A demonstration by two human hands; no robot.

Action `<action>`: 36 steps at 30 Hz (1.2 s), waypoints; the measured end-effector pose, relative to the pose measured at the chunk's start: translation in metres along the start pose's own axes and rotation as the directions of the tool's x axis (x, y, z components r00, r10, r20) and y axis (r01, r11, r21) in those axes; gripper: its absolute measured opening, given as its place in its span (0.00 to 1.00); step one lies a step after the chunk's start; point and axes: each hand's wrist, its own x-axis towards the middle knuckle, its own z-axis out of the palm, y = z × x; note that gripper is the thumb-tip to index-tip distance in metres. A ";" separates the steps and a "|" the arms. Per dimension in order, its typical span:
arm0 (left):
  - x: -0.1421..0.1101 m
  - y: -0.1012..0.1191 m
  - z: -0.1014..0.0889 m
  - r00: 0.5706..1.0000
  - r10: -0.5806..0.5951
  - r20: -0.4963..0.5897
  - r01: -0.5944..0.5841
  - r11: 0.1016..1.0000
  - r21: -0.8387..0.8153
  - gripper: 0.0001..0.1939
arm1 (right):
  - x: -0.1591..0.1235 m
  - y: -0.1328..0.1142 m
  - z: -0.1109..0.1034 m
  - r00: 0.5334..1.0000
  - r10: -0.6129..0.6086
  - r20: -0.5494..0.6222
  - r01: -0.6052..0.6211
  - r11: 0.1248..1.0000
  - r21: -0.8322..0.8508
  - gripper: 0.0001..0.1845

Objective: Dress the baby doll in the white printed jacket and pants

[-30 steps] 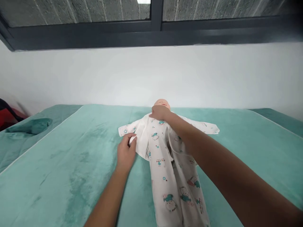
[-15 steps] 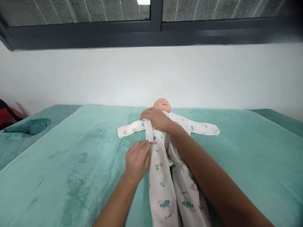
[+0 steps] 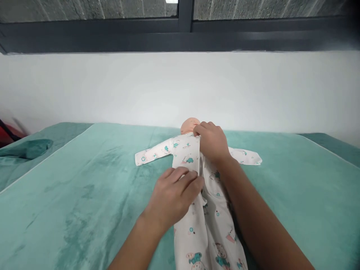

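A baby doll (image 3: 189,125) lies on its back, its head at the far end, dressed in a white footed-style baby sleepsuit (image 3: 184,150) printed with small animals. The suit's front is unfastened, with a gap running down the middle. Just below the doll's chin, my right hand (image 3: 213,143) is closed on the upper front edge of the suit, covering the right side of the chest. Lower on the body, my left hand (image 3: 176,195) curls its fingers over the same front edge near the waist. Both fingertips are partly hidden by cloth and knuckles. The sleeves stretch out to either side.
A teal plush cover (image 3: 92,195) spreads under the doll. Behind it rise a white wall (image 3: 112,90) and a dark window frame (image 3: 112,37). A red and black item (image 3: 7,135) shows at the left edge.
The left front panel, earlier folded back, now lies across the doll's chest. My right hand has moved right to the collar, and my left hand has moved right towards the middle.
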 end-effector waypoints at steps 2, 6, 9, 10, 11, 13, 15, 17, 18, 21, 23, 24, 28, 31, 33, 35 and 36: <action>0.009 0.005 -0.001 0.988 0.042 0.149 -0.039 0.999 -0.021 0.11 | -0.002 0.004 -0.006 0.995 0.075 0.060 -0.074 0.997 -0.008 0.13; 0.017 0.009 0.002 0.878 0.077 0.473 -0.005 0.988 -0.151 0.09 | -0.002 0.009 -0.015 0.958 0.208 0.199 -0.237 0.962 0.133 0.08; 0.023 0.001 -0.002 0.825 0.018 0.565 0.240 0.893 -0.380 0.08 | -0.001 0.015 -0.019 0.910 0.344 0.234 -0.396 0.886 0.240 0.04; 0.027 -0.005 -0.003 0.806 -0.023 0.592 0.358 0.816 -0.454 0.08 | -0.001 0.016 -0.019 0.882 0.394 0.260 -0.454 0.857 0.244 0.07; 0.031 -0.011 -0.004 0.785 -0.089 0.613 0.476 0.720 -0.506 0.08 | -0.001 0.017 -0.019 0.854 0.428 0.294 -0.499 0.834 0.234 0.10; 0.040 -0.027 -0.001 0.728 -0.314 0.610 0.669 0.519 -0.532 0.07 | -0.001 0.016 -0.016 0.822 0.440 0.362 -0.529 0.826 0.197 0.14; 0.050 -0.045 0.010 0.621 -0.600 0.504 0.776 0.378 -0.505 0.07 | -0.001 0.012 -0.011 0.818 0.423 0.391 -0.509 0.847 0.150 0.17; 0.060 -0.061 0.029 0.519 -0.767 0.377 0.824 0.333 -0.458 0.07 | -0.001 0.008 -0.005 0.821 0.424 0.383 -0.494 0.864 0.101 0.18; 0.066 -0.068 0.039 0.490 -0.801 0.345 0.840 0.328 -0.431 0.08 | 0.000 0.007 -0.003 0.820 0.431 0.376 -0.493 0.866 0.082 0.17; 0.084 -0.081 0.068 0.480 -0.804 0.352 0.859 0.349 -0.375 0.08 | 0.002 0.010 0.006 0.819 0.451 0.355 -0.510 0.855 0.093 0.11; 0.095 -0.084 0.081 0.503 -0.772 0.388 0.858 0.393 -0.331 0.06 | 0.004 0.016 0.012 0.825 0.458 0.331 -0.534 0.824 0.189 0.10; 0.100 -0.085 0.086 0.515 -0.755 0.407 0.856 0.421 -0.301 0.07 | 0.005 0.019 0.015 0.832 0.459 0.314 -0.539 0.801 0.259 0.10; 0.109 -0.087 0.096 0.537 -0.714 0.450 0.840 0.503 -0.204 0.19 | 0.008 0.024 0.025 0.849 0.485 0.212 -0.522 0.704 0.482 0.10; 0.107 -0.086 0.095 0.527 -0.747 0.404 0.850 0.466 -0.246 0.15 | 0.008 0.019 0.024 0.850 0.497 0.176 -0.507 0.678 0.533 0.09; 0.105 -0.084 0.092 0.513 -0.786 0.347 0.851 0.412 -0.324 0.09 | 0.007 0.016 0.020 0.851 0.495 0.179 -0.506 0.677 0.534 0.09; 0.104 -0.080 0.089 0.490 -0.812 0.318 0.845 0.353 -0.401 0.08 | 0.007 0.013 0.016 0.844 0.503 0.187 -0.518 0.674 0.526 0.10; 0.104 -0.079 0.087 0.477 -0.816 0.327 0.843 0.318 -0.434 0.08 | 0.007 0.013 0.014 0.837 0.514 0.189 -0.528 0.667 0.526 0.10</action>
